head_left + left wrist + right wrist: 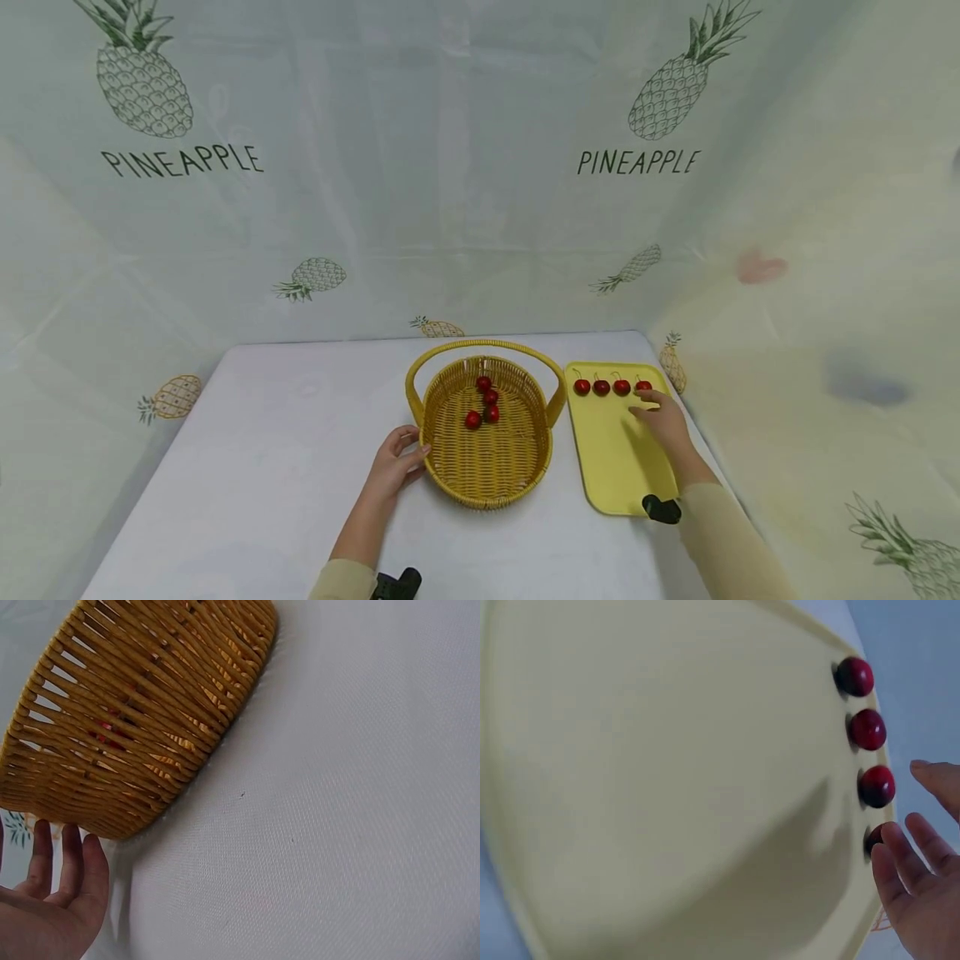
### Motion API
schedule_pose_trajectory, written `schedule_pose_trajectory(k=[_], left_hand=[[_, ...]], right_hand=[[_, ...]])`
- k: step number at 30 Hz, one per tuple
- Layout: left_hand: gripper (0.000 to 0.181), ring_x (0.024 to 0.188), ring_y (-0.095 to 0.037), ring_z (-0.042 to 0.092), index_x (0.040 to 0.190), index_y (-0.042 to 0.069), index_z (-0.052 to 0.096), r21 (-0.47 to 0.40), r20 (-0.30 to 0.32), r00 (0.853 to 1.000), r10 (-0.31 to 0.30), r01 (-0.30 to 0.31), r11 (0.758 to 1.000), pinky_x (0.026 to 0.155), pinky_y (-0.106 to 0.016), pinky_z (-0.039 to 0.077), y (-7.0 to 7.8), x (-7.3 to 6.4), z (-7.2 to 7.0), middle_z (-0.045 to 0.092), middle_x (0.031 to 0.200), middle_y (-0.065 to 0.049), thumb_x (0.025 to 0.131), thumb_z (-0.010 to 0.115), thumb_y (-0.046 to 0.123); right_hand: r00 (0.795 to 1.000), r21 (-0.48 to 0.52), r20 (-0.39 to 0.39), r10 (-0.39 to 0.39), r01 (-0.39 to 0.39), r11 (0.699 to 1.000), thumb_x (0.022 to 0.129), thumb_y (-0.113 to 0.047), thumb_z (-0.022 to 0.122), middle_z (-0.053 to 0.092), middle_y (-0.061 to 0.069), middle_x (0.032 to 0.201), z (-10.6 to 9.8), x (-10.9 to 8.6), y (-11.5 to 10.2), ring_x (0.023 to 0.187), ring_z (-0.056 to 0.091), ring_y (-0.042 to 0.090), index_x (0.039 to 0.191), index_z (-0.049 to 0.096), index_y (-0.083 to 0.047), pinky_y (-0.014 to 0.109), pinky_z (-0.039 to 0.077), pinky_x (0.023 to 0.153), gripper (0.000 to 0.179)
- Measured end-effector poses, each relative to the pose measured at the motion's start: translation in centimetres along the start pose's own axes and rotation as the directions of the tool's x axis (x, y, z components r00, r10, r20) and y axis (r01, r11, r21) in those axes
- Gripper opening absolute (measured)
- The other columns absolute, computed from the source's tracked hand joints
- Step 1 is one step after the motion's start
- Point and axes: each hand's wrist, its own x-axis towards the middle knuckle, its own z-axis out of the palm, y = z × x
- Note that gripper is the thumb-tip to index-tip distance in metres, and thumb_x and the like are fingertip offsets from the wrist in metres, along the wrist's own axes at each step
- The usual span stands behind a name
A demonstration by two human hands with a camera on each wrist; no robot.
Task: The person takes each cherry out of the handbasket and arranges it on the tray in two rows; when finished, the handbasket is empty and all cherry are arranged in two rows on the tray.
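A yellow woven basket point(487, 467) with an arched handle stands on the table, several red cherries point(491, 397) lying inside. My left hand point(399, 460) is at its left side, fingertips against the wicker wall and thumb by the rim. Its fingers point(73, 862) look relaxed in the left wrist view. Several more cherries point(602, 387) with stems form a row along the far end of a yellow tray point(615, 467). Over that tray, my right hand point(663, 421) reaches to the rightmost cherry point(874, 838), thumb and fingers spread apart. Fingers partly hide this cherry.
The tray stands just right of the basket, close to the table's right edge. A white cloth covers the table point(247, 467). Pale sheets printed with pineapples point(144, 87) hang behind and at the sides. The basket handle point(487, 342) arches along its far side.
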Motion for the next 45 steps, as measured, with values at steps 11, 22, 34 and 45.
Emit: schedule_pose_trajectory(k=[11, 22, 34, 45], left_hand=[[0.040, 0.104, -0.030, 0.060, 0.127, -0.001, 0.048, -0.003, 0.001, 1.000, -0.015, 0.015, 1.000, 0.081, -0.043, 0.051, 0.1, -0.1, 0.0, 0.047, 0.137, -0.023, 0.091, 0.067, 0.002], [0.040, 0.108, -0.035, 0.058, 0.128, -0.002, 0.048, -0.021, 0.021, 1.000, -0.019, 0.019, 1.000, 0.083, -0.045, 0.050, 0.3, -0.1, 0.0, 0.045, 0.137, -0.025, 0.092, 0.064, 0.000], [0.038, 0.105, -0.032, 0.060, 0.126, -0.003, 0.047, -0.023, 0.032, 0.999, -0.007, 0.007, 1.000, 0.081, -0.043, 0.051, 0.9, -0.5, 0.0, 0.046, 0.136, -0.025, 0.092, 0.064, 0.000], [0.041, 0.107, -0.031, 0.059, 0.128, 0.000, 0.047, -0.004, 0.012, 1.000, -0.014, 0.014, 1.000, 0.083, -0.043, 0.051, 0.1, -0.1, 0.0, 0.045, 0.138, -0.024, 0.092, 0.065, 0.003]], right_hand=[[0.994, 0.037, 0.086, -0.071, 0.068, 0.997, 0.094, -0.016, 0.067, 0.052, 0.026, 0.130, 0.7, -3.0, -3.6, 0.107, 0.056, 0.040, 0.130, 0.056, 0.004, 0.043, 0.050, 0.079, 0.043], [0.981, 0.062, 0.119, -0.154, 0.148, 0.987, 0.092, -0.012, 0.068, 0.058, 0.023, 0.124, 2.1, -5.5, -6.3, 0.103, 0.059, 0.036, 0.125, 0.061, -0.001, 0.042, 0.051, 0.079, 0.035], [0.958, 0.135, 0.196, -0.208, 0.183, 0.974, 0.089, -0.014, 0.072, 0.062, 0.019, 0.120, 3.5, -7.6, -9.6, 0.100, 0.060, 0.030, 0.122, 0.063, -0.001, 0.037, 0.051, 0.078, 0.036], [0.906, 0.200, 0.301, -0.298, 0.246, 0.948, 0.090, -0.008, 0.071, 0.062, 0.018, 0.116, 5.5, -8.5, -12.5, 0.092, 0.060, 0.024, 0.117, 0.064, 0.001, 0.030, 0.052, 0.073, 0.030]])
